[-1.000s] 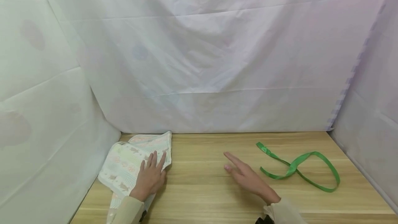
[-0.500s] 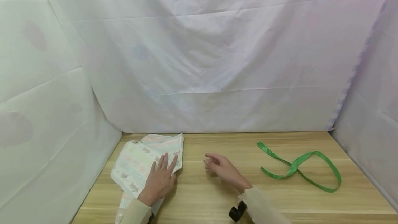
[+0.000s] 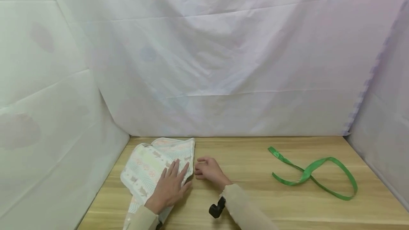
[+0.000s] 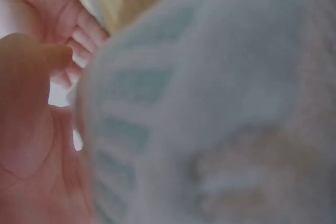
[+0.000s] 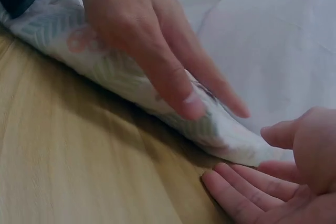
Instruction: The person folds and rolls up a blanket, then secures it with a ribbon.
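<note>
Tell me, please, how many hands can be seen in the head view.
2: the left hand rests on the patterned cloth, and the right hand is beside the cloth's right edge. Neither is fully hidden.

No readable text, label, brand, number or sign is showing in any of the three views.
</note>
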A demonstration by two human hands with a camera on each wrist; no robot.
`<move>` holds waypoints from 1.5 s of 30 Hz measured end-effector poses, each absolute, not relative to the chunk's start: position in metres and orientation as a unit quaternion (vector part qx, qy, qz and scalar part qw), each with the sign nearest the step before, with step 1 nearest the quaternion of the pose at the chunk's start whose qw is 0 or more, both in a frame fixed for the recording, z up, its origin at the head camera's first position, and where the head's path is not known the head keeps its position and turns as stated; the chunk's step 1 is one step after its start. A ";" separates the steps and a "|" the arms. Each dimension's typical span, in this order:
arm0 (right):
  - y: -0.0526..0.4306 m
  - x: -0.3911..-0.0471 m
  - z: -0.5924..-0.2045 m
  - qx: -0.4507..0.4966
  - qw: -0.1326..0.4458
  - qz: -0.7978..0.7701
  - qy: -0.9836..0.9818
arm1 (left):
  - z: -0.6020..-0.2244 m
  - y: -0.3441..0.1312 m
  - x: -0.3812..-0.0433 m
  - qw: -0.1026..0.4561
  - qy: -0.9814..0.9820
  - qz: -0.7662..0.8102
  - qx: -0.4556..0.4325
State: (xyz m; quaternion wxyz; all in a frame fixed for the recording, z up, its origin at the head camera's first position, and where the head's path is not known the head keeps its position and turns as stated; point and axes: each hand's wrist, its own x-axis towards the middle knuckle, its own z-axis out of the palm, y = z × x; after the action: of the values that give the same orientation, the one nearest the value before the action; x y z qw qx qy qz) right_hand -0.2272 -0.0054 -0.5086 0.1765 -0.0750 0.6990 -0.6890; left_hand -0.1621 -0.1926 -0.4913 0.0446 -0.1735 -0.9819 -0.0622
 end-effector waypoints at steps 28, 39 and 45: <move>0.011 -0.217 -0.510 -0.020 0.104 -0.714 0.692 | -0.469 -0.260 -0.180 0.116 -0.956 -0.244 -0.113; 0.051 -0.214 -0.509 -0.037 0.110 -0.684 0.720 | -0.472 -0.298 -0.198 0.038 -0.932 -0.360 -0.015; 0.066 -0.216 -0.510 -0.029 0.112 -0.677 0.727 | -0.476 -0.310 -0.205 -0.039 -0.904 -0.423 0.045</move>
State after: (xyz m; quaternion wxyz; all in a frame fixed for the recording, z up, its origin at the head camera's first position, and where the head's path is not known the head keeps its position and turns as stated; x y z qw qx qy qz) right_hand -0.2159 0.0663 -0.5100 0.1121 -0.0294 0.7269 -0.6768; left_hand -0.2051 -0.3099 -0.4763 -0.0392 0.0453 -0.9043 -0.4226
